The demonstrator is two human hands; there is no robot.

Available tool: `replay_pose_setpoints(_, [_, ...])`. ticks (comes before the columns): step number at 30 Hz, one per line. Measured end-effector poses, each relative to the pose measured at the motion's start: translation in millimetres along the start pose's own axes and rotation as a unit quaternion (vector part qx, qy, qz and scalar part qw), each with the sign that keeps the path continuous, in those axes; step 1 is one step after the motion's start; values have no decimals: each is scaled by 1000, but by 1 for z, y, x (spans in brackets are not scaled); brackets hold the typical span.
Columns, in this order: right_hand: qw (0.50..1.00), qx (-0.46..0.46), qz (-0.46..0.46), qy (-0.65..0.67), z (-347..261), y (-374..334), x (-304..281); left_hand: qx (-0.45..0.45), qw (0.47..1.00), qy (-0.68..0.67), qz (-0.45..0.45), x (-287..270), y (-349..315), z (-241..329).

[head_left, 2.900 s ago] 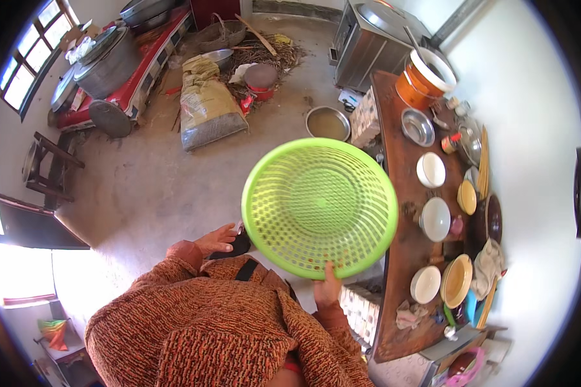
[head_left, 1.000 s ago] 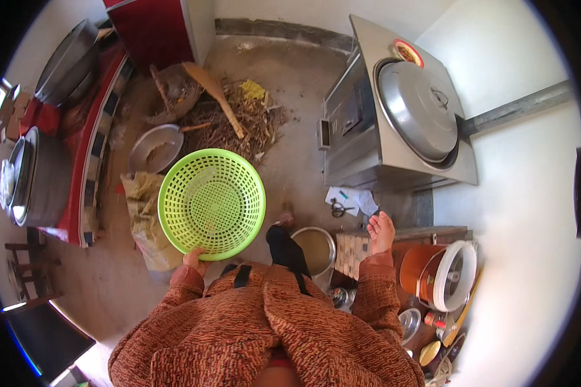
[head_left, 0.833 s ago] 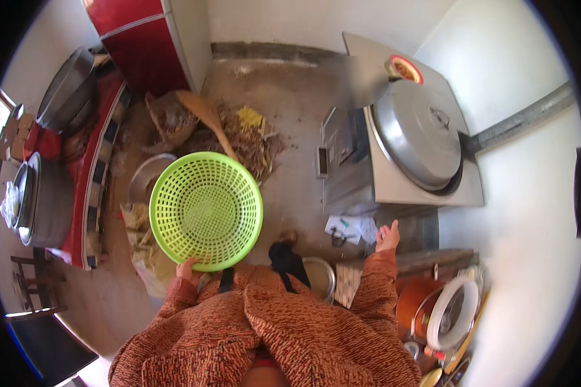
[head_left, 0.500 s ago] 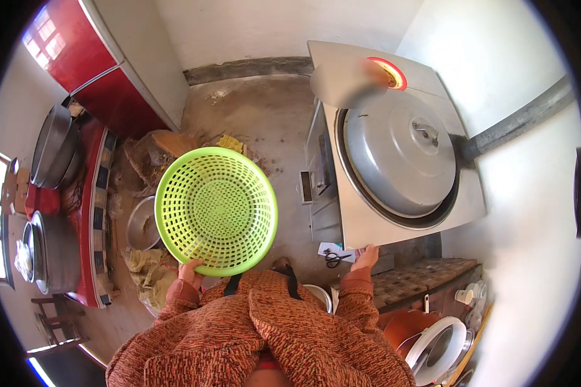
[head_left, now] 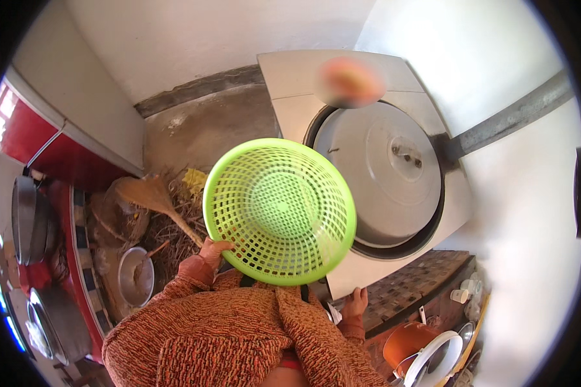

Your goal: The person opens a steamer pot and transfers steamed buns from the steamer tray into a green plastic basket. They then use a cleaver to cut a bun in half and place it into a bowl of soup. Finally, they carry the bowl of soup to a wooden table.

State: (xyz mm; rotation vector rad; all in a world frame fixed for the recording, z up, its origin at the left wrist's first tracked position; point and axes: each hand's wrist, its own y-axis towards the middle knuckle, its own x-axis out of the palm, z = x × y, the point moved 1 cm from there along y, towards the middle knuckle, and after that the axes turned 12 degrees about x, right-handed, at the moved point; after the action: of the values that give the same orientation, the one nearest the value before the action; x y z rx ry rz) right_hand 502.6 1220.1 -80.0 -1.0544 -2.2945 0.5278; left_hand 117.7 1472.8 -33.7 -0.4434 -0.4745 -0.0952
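- The left hand (head_left: 214,253) is closed on the near left part of the rim of a round, light-green plastic basket (head_left: 283,206) with slotted walls, its thumb lying over the edge.
- The basket is in front of the person, open side up, in view overlapping the left part of the stove top and the lid's left edge.
- The right hand (head_left: 355,304) is just beside the near corner of the stove top; whether it touches or grips that edge, I cannot tell.
- A pale, flat metal stove top (head_left: 297,77) lies far and right, with a big, domed grey metal lid (head_left: 377,171) over its round opening; a reddish patch (head_left: 352,80) beyond the lid is blurred.
- Near right are a brown checked surface (head_left: 419,284), an orange bucket (head_left: 401,348) with a white rim, and a small white cup (head_left: 459,296).
- Left of the basket, a broad-ended wooden paddle (head_left: 147,193) lies beside a heap of brown twigs (head_left: 174,226).
- Farther left are a round grey metal basin (head_left: 129,274) and a glossy red cabinet (head_left: 71,155).
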Motion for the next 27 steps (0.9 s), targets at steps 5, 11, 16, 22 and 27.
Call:
replay_pose_setpoints(5, [968, -38, 128, -212, -18, -10, -13, 0, 983, 61, -173, 63, 66, 23])
replay_pose_setpoints(11, [998, -52, 31, -12, -67, -45, 61, -42, 946, 188, -260, 143, 97, 49])
replay_pose_setpoints(16, [995, 17, 14, 98, -84, -64, 89, -34, 907, 235, -349, 197, 105, 57])
replay_pose_setpoints(22, [993, -40, 94, 65, -64, -62, 86, -29, 833, 323, -448, 254, 117, 58])
replay_pose_setpoints(27, [988, -63, 75, 122, -87, -46, 100, -43, 841, 258, -474, 289, 166, 82])
